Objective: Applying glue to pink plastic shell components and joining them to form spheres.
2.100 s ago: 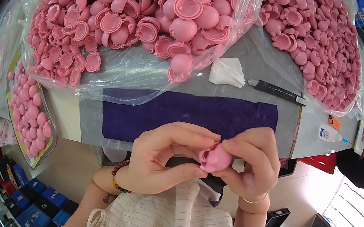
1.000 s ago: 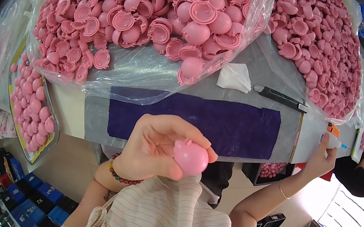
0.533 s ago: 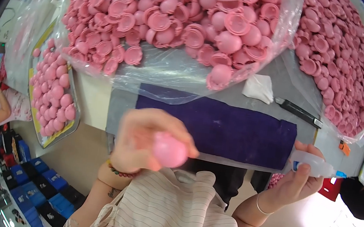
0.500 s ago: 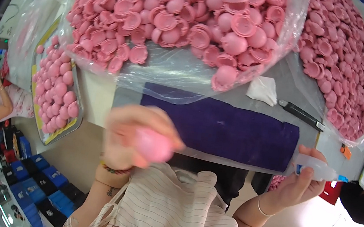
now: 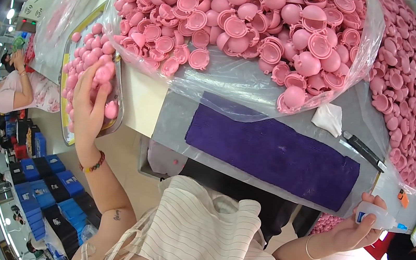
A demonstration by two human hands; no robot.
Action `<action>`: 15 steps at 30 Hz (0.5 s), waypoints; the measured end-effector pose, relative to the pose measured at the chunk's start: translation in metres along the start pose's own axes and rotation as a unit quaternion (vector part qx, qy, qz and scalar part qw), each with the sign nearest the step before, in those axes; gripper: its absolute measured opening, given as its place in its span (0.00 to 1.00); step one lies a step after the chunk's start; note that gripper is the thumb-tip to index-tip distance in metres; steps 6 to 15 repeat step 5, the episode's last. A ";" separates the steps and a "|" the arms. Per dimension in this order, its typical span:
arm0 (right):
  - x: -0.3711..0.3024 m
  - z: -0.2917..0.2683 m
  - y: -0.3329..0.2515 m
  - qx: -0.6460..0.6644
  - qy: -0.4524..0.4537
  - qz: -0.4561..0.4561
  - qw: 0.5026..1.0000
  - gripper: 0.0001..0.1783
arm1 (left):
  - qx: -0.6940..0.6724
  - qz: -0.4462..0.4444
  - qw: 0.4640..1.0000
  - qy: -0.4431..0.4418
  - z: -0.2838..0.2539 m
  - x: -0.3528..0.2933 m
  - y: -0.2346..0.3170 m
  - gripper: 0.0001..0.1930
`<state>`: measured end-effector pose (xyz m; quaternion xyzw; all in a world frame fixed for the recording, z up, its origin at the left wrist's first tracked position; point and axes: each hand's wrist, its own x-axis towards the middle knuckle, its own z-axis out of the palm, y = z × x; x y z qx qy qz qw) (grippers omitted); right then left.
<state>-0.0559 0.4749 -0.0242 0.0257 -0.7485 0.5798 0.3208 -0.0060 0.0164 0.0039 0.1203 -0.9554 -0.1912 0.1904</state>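
My left hand (image 5: pixel 89 112) reaches over the tray (image 5: pixel 115 129) on the left, fingers and thumb closed about a pink plastic ball (image 5: pixel 103 74) among the other pink balls lying there. Part of the tray's load is hidden under that hand. On the right, past the table's near edge, my right hand (image 5: pixel 357 231) grips a small translucent squeeze bottle (image 5: pixel 379 218) with a blue tip pointing right. Between the hands a dark purple cloth (image 5: pixel 271 151) lies flat on the grey table. Beyond it spreads a large heap of pink half shells (image 5: pixel 234 27) on clear plastic.
A second pink heap (image 5: pixel 406 98) fills the far right. A white crumpled cloth (image 5: pixel 328 118) and a black utility knife (image 5: pixel 364 151) lie beyond the purple cloth. Blue and black bins (image 5: pixel 54 178) stand on the floor at left. Another person (image 5: pixel 24 90) works at far left.
My left hand has swung from in front of my chest out to the tray at left, carrying a pink ball. My right hand still holds the bottle. The whole view has shifted.
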 end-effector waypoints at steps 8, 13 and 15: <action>-0.001 -0.006 -0.002 -0.015 -0.001 -0.015 1.000 0.20 | 0.068 -0.134 0.988 0.036 0.001 0.022 0.003 0.26; -0.001 -0.006 -0.002 -0.015 -0.001 -0.015 1.000 0.20 | 0.068 -0.134 0.988 0.036 0.001 0.022 0.003 0.26; -0.001 -0.006 -0.002 -0.015 -0.001 -0.015 1.000 0.20 | 0.068 -0.134 0.988 0.036 0.001 0.022 0.003 0.26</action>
